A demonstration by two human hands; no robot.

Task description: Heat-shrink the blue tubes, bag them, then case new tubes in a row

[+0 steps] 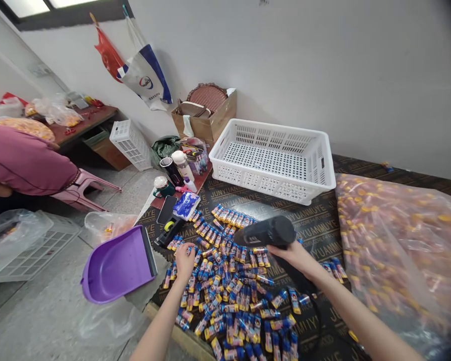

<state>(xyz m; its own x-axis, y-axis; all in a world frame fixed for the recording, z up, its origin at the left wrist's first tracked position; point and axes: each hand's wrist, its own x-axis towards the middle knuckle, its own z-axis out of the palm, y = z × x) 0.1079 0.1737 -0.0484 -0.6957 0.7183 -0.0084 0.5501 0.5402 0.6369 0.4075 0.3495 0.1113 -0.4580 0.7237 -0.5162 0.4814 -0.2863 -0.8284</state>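
Note:
In my right hand [295, 255] is a black hair dryer [265, 231], gripped by its handle, with the barrel pointing left over the table. Small clear tubes [229, 271] with blue and yellow ends cover the table below it, some lined up in rows and others scattered. At the left side of this spread, my left hand [185, 258] is closed, its fingertips pinched on one small tube, which they mostly hide. Just beyond that hand lies a black tape dispenser [169, 229] with yellow-green tape.
A white plastic crate [270, 185] stands at the back. On the right is a big clear bag [402, 240] of tubes. A phone [167, 209], tissue pack [187, 205] and cups stand left. A purple dustpan [116, 268] lies beyond the table edge; a person [26, 160] sits far left.

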